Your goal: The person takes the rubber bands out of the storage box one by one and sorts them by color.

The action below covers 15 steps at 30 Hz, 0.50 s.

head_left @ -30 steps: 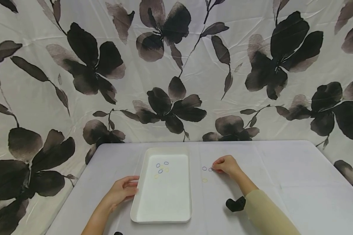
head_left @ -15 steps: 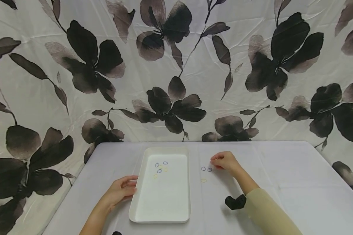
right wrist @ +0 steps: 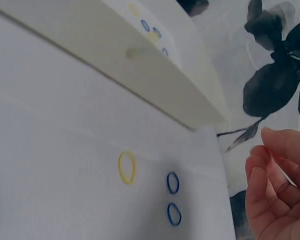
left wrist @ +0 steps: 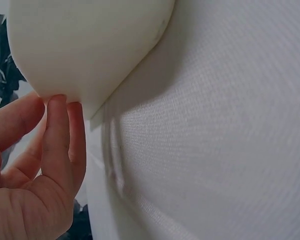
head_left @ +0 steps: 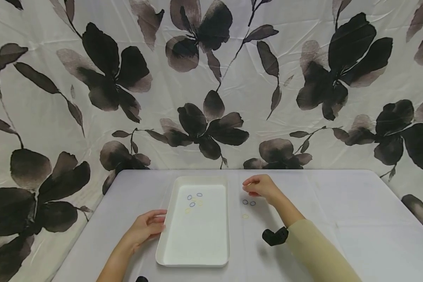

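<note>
A white tray (head_left: 201, 179) lies on the grey-clothed table, with several small blue and yellow rubber bands (head_left: 194, 199) at its far end. My left hand (head_left: 146, 229) rests at the tray's left side, its fingertips (left wrist: 57, 107) touching the outer wall of the tray (left wrist: 90, 45). My right hand (head_left: 259, 186) hovers just right of the tray, above two blue bands (head_left: 248, 202) and a yellow band (head_left: 245, 216) on the cloth. Its fingers (right wrist: 275, 185) are curled together; I cannot tell whether they pinch anything. The right wrist view shows the blue bands (right wrist: 173, 183) and the yellow band (right wrist: 127, 167) lying loose.
A floral black-and-white cloth (head_left: 211, 78) hangs behind the table. The table (head_left: 338, 203) stretches out to the right of my right arm. A small black device (head_left: 275, 236) sits under my right forearm.
My right hand has risen off the cloth beside the blue bands and drifted up and left, toward the tray's far corner. The left hand and tray have stayed put.
</note>
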Each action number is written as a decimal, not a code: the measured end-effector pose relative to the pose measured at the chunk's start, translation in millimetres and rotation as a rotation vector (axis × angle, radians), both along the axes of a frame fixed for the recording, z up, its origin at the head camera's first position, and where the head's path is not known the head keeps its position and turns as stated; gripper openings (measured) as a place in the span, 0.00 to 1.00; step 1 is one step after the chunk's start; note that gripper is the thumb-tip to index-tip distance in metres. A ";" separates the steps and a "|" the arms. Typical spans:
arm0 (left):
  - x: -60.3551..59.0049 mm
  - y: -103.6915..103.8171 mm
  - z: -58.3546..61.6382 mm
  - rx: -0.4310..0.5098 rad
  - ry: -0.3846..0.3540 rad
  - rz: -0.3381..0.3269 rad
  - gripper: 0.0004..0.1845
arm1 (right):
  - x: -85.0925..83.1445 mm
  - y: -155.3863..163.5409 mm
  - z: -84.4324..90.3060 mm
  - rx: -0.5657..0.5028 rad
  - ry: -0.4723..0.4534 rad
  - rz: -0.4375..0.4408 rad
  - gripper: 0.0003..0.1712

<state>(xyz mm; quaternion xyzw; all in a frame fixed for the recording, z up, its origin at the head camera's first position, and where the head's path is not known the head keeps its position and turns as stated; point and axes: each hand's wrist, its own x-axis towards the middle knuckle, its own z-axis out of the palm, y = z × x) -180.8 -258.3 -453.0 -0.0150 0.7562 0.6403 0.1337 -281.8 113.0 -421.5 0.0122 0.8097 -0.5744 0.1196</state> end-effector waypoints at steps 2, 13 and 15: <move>0.0 -1.8 1.3 -0.003 0.001 -0.002 0.31 | -1.5 -6.4 2.8 -0.003 -0.002 0.002 0.10; 1.3 -5.2 1.2 -0.011 0.007 0.001 0.30 | 0.5 -37.6 7.6 -0.039 -0.037 0.061 0.09; 1.5 -4.4 0.2 -0.003 0.004 -0.005 0.31 | 1.7 -40.8 6.5 -0.040 -0.044 0.071 0.09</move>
